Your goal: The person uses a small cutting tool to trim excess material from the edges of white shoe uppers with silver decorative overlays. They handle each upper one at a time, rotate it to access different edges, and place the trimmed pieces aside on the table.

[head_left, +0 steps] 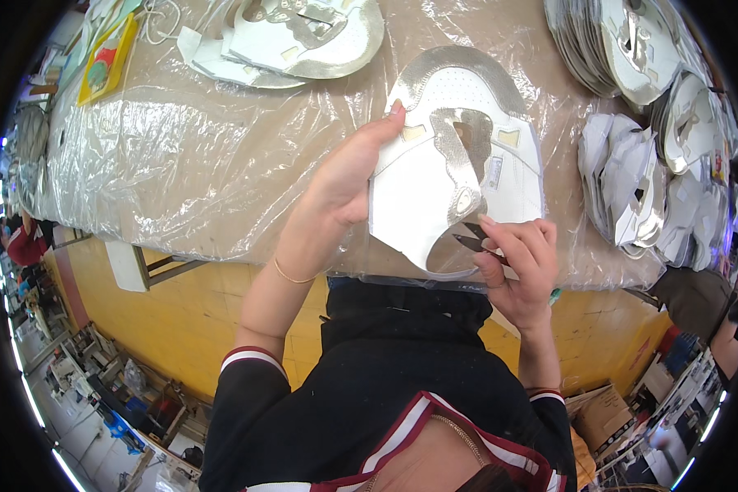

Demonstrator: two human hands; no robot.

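A flat white shoe upper [406, 201] with metallic silver-gold trim lies in front of me at the table's near edge, its rounded toe pointing away. My left hand [353, 168] grips its left edge, with one fingertip showing on top and the other fingers hidden beneath. In my right hand [521, 258] is a small pair of dark thread snips [469, 238], held between thumb and fingers. The snips' blades are apart, just below the trim near the upper's lower middle. Whether they touch the upper I cannot tell.
Clear plastic sheeting [213, 164] covers the brown table. Stacked uppers [344, 49] lie at the back left, and more piles [623, 176] fill the right side. A yellow tray [86, 86] with small items sits at the far left. Another person's arm [726, 344] shows at the right rim.
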